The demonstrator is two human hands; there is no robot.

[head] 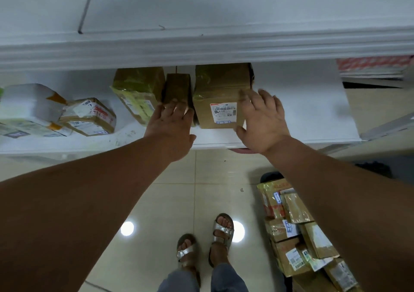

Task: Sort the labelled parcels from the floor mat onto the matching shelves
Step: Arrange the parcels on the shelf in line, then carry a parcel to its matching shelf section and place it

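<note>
Directly ahead, a person stands at a white shelf [291, 121] with both bare arms stretched forward. Their left hand [170, 125] lies with straight fingers against the front of a small dark brown parcel [177, 87] that stands upright between two larger ones. Their right hand [264, 116] is spread wide, fingers apart, over the right edge of a brown cardboard parcel [217, 94] with a white printed label facing the person; motion blur makes it hard to tell whether the palm actually touches the box. Just left of the small parcel, a box wrapped in yellow-green tape [136, 94] leans at a tilt. Farther left on the same shelf sit a taped box with red print [89, 116] and a white padded parcel [29, 110]. Down on the beige tiled floor [170, 197], by the person's right side, a heap of labelled parcels [300, 231] lies well apart from the shelf. The person's feet wear silver sandals [221, 231].
</note>
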